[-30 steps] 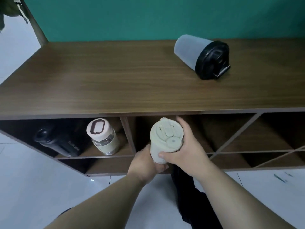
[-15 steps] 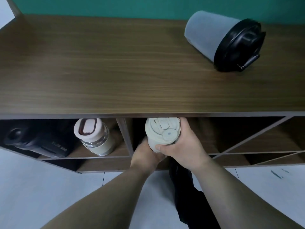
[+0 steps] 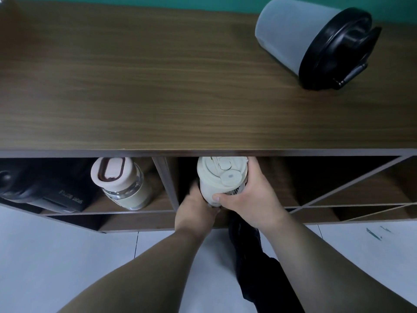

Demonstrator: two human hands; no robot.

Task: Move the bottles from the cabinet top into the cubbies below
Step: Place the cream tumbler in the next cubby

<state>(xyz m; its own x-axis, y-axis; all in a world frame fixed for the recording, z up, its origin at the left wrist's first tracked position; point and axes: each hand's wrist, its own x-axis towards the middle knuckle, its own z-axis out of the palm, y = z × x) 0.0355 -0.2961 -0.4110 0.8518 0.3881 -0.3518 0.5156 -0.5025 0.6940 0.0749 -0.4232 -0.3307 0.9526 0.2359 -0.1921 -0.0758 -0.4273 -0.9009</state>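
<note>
**Head view: cream tumbler goes into the middle cubby**

Head camera looks down on both bare hands feeding a cream plastic tumbler with a flip-top lid [image 3: 222,177] into the open cubby just right of the vertical wooden divider [image 3: 165,181]. The right hand [image 3: 250,195] wraps the tumbler's side from three o'clock, fingers [image 3: 253,164] curled round the far wall and thumb pressed on the near wall. The left hand [image 3: 195,206] cups the base from seven o'clock, its fingers closed against the bottom, though how far they curl is hidden. The lid sits right under the front edge of the brown wood-grain cabinet top [image 3: 158,86], so clearance looks tight.

Doing this step well probably means keeping the tumbler low, pushing it straight toward twelve o'clock, and letting the base touch the cubby floor before either hand lets go. The left hand likely should slide out first so the base seats flat.

At ten o'clock in the neighbouring cubby stand a glass bottle with a pale pink lid and cream sleeve [image 3: 121,184] and, beside it, a black sports bottle lying on its side [image 3: 42,193]. One frosted grey cup with a black lid [image 3: 316,41] lies tipped over on the cabinet top at one o'clock, yet to be moved.
</note>
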